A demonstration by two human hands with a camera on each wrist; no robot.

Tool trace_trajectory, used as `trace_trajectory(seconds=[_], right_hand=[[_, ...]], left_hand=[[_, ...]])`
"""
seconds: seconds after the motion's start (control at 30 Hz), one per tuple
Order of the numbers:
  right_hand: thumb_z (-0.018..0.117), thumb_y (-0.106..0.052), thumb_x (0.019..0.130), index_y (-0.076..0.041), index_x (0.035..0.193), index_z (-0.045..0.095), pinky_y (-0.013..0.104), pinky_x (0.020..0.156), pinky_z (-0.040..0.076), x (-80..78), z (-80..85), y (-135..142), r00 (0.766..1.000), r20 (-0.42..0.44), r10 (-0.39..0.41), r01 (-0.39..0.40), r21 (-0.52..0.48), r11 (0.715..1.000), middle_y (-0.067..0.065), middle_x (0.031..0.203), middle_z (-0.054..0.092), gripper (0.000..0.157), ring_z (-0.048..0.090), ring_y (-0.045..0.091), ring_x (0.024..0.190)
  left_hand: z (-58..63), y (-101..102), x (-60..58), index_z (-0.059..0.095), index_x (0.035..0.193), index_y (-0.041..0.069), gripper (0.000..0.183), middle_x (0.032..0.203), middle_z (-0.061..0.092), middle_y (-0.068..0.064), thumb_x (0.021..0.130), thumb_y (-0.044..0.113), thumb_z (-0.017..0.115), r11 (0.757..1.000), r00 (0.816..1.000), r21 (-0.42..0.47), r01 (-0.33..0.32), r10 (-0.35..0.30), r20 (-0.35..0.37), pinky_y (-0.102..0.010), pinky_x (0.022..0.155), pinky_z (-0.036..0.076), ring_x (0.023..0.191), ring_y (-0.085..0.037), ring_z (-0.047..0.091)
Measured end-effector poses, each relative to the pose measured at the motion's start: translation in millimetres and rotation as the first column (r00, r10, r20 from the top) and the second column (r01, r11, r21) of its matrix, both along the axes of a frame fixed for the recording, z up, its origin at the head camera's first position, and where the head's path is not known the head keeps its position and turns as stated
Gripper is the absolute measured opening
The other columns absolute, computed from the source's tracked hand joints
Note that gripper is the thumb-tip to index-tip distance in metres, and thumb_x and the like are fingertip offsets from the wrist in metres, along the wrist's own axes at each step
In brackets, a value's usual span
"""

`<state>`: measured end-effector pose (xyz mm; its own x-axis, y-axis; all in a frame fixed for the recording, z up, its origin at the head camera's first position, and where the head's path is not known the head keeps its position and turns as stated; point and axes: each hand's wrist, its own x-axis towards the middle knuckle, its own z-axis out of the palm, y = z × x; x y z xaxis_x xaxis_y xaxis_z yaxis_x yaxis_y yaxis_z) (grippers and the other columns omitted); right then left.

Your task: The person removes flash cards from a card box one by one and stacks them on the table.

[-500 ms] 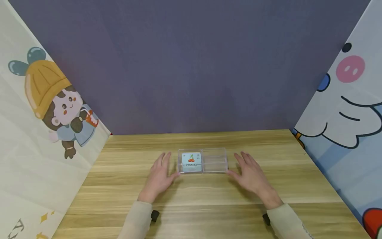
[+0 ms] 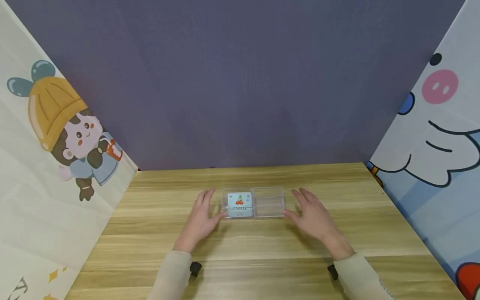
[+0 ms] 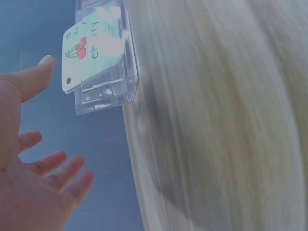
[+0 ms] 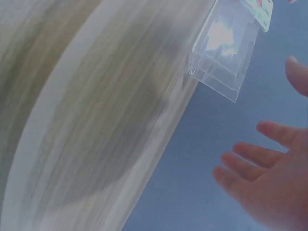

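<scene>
A clear plastic holder (image 2: 268, 203) with two side-by-side compartments stands on the wooden table. Its left compartment holds a pale blue card (image 2: 240, 205) printed with red cherries and the word "cherry"; whether more cards lie behind it I cannot tell. My left hand (image 2: 196, 223) is at the holder's left end, thumb near the lower left corner, fingers spread and gently bent. On the other side my right hand (image 2: 316, 223) mirrors it, thumb by the lower right corner. In both wrist views the palms hold nothing and the thumbs appear apart from the plastic.
The wooden table (image 2: 240, 258) extends around the holder on all sides. Behind it rises a dark grey-blue panel (image 2: 240, 83). Cartoon-printed sheets hang at the left (image 2: 33, 200) and right (image 2: 420, 146). A small black device (image 2: 195, 268) sits at the left wrist.
Both hands stay beside the holder with only a slight shift of the fingers. The head view has tilted a little; the holder and card look otherwise unchanged.
</scene>
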<state>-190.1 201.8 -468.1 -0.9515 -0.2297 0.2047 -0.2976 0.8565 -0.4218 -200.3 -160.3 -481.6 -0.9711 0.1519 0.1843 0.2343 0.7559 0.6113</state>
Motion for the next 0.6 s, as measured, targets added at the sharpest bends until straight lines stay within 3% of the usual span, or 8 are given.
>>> trace_trajectory(seconds=[0.33,0.6], right_hand=[[0.065,-0.051,0.096,0.002,0.147,0.046,0.063,0.112,0.034,-1.9,3.3,-6.1,1.0,-0.008,0.017,-0.018,-0.095,0.995,0.028,0.15,0.044,0.077,0.04,0.047,0.138],[0.068,-0.047,0.094,0.002,0.144,0.05,0.062,0.109,0.039,-3.5,6.8,-11.2,0.999,-0.035,0.001,-0.006,-0.138,0.99,0.026,0.143,0.051,0.072,0.047,0.046,0.132]], left_hand=[[-3.5,4.3,-7.6,0.031,0.159,0.018,0.092,0.159,0.034,-0.012,0.084,0.032,0.083,0.989,0.998,0.147,-0.007,-0.003,0.068,-0.062,0.111,0.037,0.14,-0.037,0.04],[-5.3,7.8,-15.9,0.033,0.157,0.008,0.094,0.156,0.038,-0.016,0.082,0.026,0.085,0.957,0.993,0.29,-0.006,-0.029,0.118,-0.058,0.111,0.04,0.137,-0.039,0.043]])
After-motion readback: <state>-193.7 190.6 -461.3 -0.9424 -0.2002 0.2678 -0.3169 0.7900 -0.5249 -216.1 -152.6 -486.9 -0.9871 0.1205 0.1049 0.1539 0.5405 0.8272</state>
